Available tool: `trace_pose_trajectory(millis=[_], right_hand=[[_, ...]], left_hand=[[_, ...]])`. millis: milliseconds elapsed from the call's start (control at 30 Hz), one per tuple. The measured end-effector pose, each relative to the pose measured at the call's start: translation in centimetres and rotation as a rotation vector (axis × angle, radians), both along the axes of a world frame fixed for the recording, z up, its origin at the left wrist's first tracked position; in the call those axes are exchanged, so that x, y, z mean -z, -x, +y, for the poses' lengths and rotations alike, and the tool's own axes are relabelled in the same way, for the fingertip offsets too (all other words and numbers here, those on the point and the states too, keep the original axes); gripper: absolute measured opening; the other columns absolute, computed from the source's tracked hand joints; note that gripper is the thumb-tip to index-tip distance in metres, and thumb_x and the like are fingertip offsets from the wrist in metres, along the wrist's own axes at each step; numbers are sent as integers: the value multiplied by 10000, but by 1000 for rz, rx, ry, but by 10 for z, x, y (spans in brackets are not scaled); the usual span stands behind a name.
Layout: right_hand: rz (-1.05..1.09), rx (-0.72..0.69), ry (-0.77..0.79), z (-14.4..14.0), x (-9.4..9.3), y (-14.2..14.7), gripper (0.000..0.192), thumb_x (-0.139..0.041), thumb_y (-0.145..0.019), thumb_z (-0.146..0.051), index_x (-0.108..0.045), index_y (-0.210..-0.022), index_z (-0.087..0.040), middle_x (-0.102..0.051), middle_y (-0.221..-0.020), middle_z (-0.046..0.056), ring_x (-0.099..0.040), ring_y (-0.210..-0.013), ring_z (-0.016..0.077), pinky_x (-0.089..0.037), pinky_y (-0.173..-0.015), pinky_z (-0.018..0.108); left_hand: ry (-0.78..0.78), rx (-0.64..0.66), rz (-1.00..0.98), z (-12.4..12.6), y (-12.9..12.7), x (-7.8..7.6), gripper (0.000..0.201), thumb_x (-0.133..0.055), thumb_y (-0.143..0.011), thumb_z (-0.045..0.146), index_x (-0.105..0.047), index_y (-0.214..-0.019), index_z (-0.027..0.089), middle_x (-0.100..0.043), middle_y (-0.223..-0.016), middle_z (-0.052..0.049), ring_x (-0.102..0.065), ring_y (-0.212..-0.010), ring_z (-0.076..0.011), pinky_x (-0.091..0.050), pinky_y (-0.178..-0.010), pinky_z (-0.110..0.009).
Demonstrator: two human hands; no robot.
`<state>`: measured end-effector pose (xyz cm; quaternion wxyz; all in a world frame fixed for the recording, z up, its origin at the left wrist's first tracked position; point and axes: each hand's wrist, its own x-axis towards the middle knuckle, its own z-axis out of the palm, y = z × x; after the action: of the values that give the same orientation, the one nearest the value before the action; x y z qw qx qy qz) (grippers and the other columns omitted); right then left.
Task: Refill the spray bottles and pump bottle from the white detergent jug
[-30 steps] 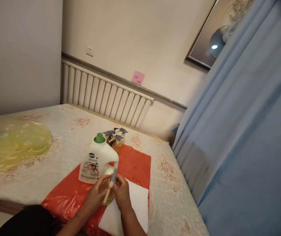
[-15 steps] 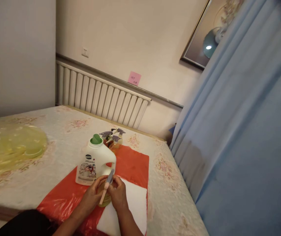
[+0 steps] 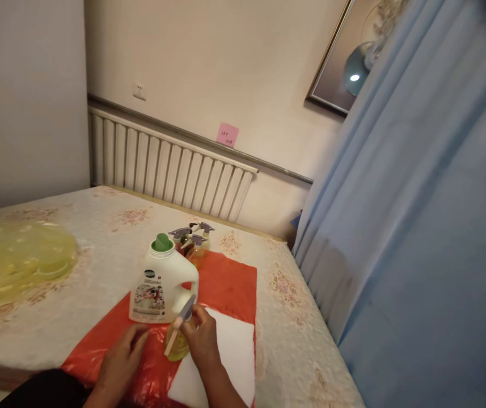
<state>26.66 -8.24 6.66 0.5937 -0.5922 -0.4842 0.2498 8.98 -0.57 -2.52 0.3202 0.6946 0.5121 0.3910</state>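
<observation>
A small spray bottle [image 3: 177,344] with yellowish liquid and a grey trigger head stands in front of me on a red plastic sheet [image 3: 229,280]. My right hand [image 3: 203,338] grips it near the neck, just below the trigger head. Apart from the bottle, to its left, my left hand [image 3: 124,357] hovers over the red sheet with thumb and fingers parted and nothing in it. Right behind stands a large white jug [image 3: 170,283] with a green spout inside its uncapped mouth and a picture label. A white cloth [image 3: 236,345] lies partly under my right forearm.
Several spray bottles [image 3: 198,249] with grey triggers stand behind the jug. A clear yellow plastic bag [image 3: 21,260] lies at left on the flowered bed cover [image 3: 110,243]. A blue curtain [image 3: 396,243] hangs at right, and a radiator [image 3: 170,161] lines the wall.
My left hand has let go of the spray bottle and moved left and down. My right hand stays on the bottle's neck. The view has shifted slightly.
</observation>
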Motion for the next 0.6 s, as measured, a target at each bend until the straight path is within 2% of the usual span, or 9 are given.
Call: trace_pose_trajectory(millis=[133, 267, 367, 467, 600], right_hand=[[-66, 28, 4, -4, -3, 2, 189, -688, -680, -150, -744, -846, -219, -719, -840, -4, -637, -815, 214, -477, -756, 286], [-110, 54, 8, -8, -6, 3, 169, -688, -704, -174, -751, -855, -214, -713, -835, 8, -626, -802, 213, -458, -740, 288], [-116, 82, 12, -10, -8, 1, 118, -692, -754, -272, -749, -834, -206, -715, -817, 16, -628, -781, 213, -460, -711, 287], [-37, 86, 4, -10, -12, -4, 139, -704, -760, -304, -748, -838, -197, -733, -822, 19, -651, -785, 216, -485, -721, 288], [53, 103, 1, -6, -24, -24, 178, -674, -787, -345, -730, -834, -183, -744, -801, 18, -681, -746, 211, -522, -680, 278]], left_hand=[[-41, -20, 196, 11, 15, 12, 302, -382, -923, 412, -600, -1017, 225, -745, -1075, -86, -705, -1003, -264, -528, -895, -369], [-40, 30, 310, 15, 22, 21, 300, -334, -954, 403, -574, -986, 224, -722, -1066, -94, -695, -980, -256, -514, -868, -363], [-51, 66, 376, 12, 22, 19, 313, -308, -970, 404, -568, -961, 231, -714, -1025, -82, -690, -944, -250, -507, -826, -351], [-25, 48, 420, 10, 20, 15, 335, -296, -976, 423, -576, -970, 239, -712, -1046, -73, -690, -928, -250, -500, -799, -351], [-11, 40, 476, 13, 18, 16, 377, -278, -981, 458, -589, -987, 246, -698, -1080, -69, -687, -924, -261, -490, -750, -358]])
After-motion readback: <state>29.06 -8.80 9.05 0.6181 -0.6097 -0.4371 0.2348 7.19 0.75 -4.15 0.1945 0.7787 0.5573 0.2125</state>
